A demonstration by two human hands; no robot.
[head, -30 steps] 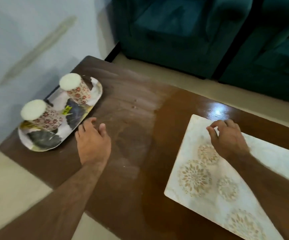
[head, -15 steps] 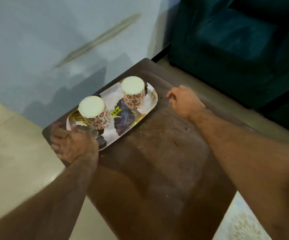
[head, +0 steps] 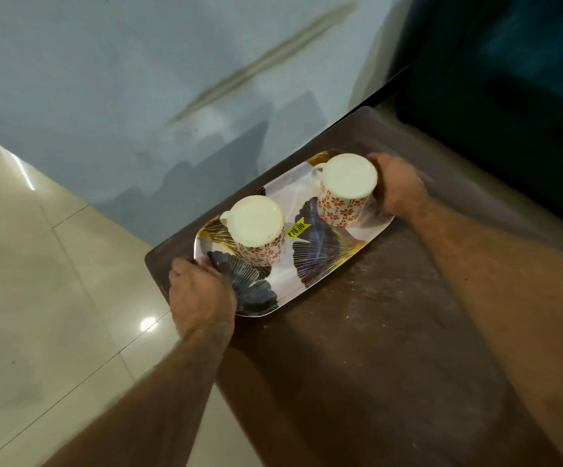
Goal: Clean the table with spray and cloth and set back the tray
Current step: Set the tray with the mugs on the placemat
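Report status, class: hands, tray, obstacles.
Left hand grips tray near end; right hand grips far end. Two upturned cups ride on it. Table dusty, nothing blocking.

Leaf-patterned white tray (head: 371,235), red-flowered cups (head: 344,193), brown table (head: 391,332)
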